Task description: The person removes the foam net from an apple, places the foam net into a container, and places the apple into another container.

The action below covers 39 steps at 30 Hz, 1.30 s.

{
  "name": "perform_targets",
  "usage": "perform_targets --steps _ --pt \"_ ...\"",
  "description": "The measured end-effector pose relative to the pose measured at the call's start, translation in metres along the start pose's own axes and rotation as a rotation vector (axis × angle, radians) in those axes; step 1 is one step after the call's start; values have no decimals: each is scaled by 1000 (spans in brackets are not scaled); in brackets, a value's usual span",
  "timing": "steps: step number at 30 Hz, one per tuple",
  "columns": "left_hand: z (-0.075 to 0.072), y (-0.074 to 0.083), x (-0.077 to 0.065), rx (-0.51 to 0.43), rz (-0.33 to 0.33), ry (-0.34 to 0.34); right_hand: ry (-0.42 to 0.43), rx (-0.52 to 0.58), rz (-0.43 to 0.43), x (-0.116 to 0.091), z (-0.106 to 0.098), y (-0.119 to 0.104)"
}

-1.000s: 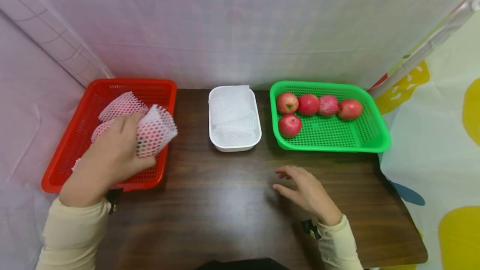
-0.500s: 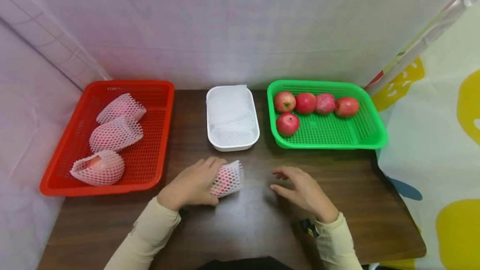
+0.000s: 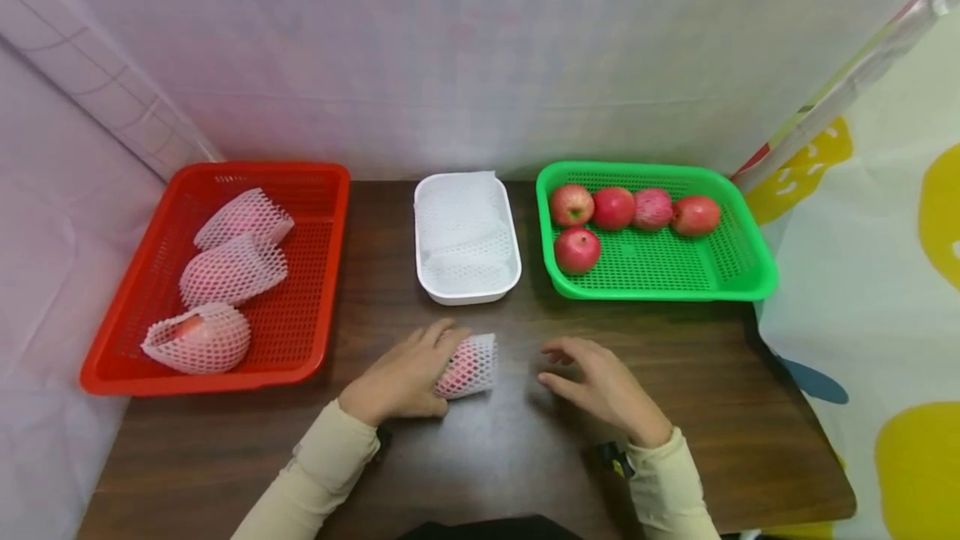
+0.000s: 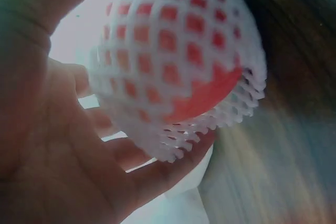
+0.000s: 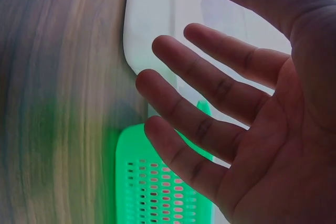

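Note:
In the head view my left hand (image 3: 407,375) grips an apple in a white foam net (image 3: 470,367) near the middle of the table. The left wrist view shows thumb and fingers curled round the netted apple (image 4: 173,51), with red skin bare at the net's open end. My right hand (image 3: 606,386) hovers to the right of it, holding nothing; its fingers (image 5: 194,108) are spread and relaxed in the right wrist view. Several bare apples (image 3: 577,251) lie in the green basket (image 3: 667,294). Three netted apples (image 3: 217,272) lie in the red basket (image 3: 330,273).
Between the baskets stands a white tray (image 3: 468,298) with white foam nets (image 3: 461,215) in it. The brown table (image 3: 525,473) meets a pale curtain (image 3: 450,65) at the back. Patterned cloth (image 3: 885,315) hangs along the right side.
My left hand has carried the netted apple out from over the red basket, rightward to the middle of the table. My right hand has hardly moved.

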<state>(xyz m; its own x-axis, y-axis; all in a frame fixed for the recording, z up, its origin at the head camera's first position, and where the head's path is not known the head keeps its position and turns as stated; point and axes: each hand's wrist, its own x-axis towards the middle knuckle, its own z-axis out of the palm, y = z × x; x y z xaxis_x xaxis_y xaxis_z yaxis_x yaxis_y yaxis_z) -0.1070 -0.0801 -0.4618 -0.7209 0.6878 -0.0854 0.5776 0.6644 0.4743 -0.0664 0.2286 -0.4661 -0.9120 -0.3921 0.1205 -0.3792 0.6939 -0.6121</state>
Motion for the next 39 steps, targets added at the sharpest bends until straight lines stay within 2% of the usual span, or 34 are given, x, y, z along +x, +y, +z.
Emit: perform_targets --steps 8,14,18,26,32,35,39 --pt "5 0 -2 4 -6 83 25 82 -67 5 10 0" --pt "2 5 -3 11 6 100 84 114 -170 18 21 -4" --pt "2 8 -3 3 16 99 62 120 -210 26 32 -7" --pt "0 14 -2 -16 39 110 -76 92 -179 30 45 -12" --pt "2 19 -2 -28 96 111 -132 151 -166 33 56 -12" --pt "2 21 -2 -39 113 104 -140 179 -159 34 62 -11" --pt "0 22 -3 -67 124 96 -84 188 -191 33 66 -6"
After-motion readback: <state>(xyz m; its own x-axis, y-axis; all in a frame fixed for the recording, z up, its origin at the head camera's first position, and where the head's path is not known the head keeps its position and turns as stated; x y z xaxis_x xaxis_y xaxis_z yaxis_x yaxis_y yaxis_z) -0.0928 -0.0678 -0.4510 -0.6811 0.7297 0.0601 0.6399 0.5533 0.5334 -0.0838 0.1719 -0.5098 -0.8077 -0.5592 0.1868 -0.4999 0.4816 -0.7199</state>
